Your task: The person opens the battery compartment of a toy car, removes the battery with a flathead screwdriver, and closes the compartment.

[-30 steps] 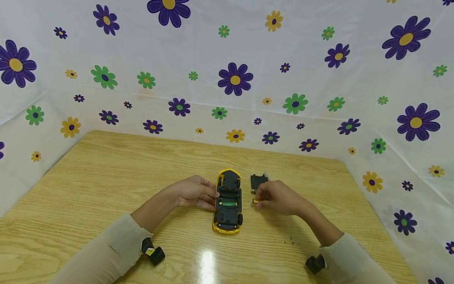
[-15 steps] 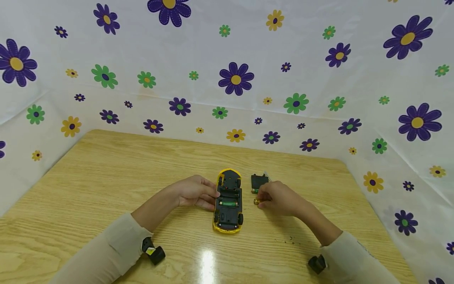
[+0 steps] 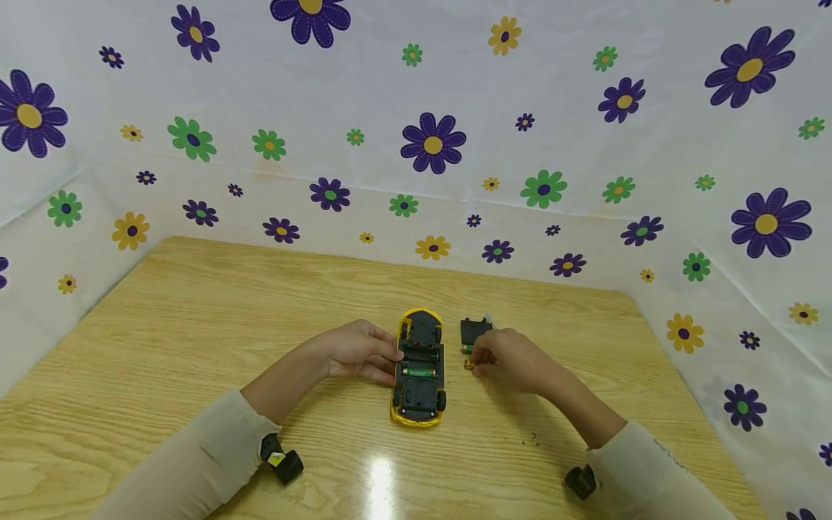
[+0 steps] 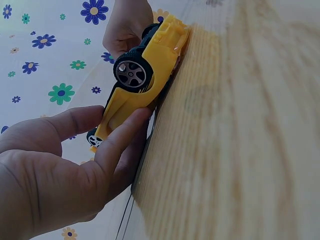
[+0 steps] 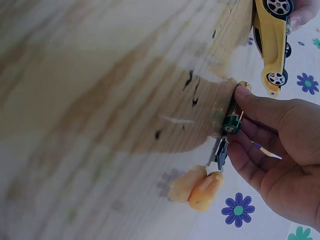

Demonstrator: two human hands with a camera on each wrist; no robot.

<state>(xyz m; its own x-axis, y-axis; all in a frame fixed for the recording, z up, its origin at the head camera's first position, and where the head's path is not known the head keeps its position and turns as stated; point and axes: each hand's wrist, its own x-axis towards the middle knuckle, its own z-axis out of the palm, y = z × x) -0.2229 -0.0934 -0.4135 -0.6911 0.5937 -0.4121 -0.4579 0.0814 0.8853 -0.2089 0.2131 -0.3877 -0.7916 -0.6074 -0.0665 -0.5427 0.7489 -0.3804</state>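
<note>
A yellow toy car (image 3: pixel 419 404) lies upside down on the table with its black underside up. Inside its uncovered battery compartment sits one green battery (image 3: pixel 419 373); the slot above holds none. My left hand (image 3: pixel 360 354) grips the car's left side, thumb on the upper edge, fingers (image 4: pixel 122 135) along the yellow body. To the right of the car, my right hand (image 3: pixel 516 361) pinches a battery (image 5: pixel 232 117) between thumb and fingers, close over the table. Its gold end (image 3: pixel 469 365) points toward the car. Another green battery (image 3: pixel 466 349) lies just beyond, partly hidden by my right hand.
A black battery cover (image 3: pixel 477 332) lies past the right hand. An orange rounded object (image 5: pixel 206 191) rests on the table near the right fingers. Dark specks (image 3: pixel 534 437) dot the wood in front. A flower-print cloth (image 3: pixel 416 94) surrounds the table's back and sides.
My right hand has shifted very slightly, drawing the pinched battery a little away from the car. My left hand and the car stay in place.
</note>
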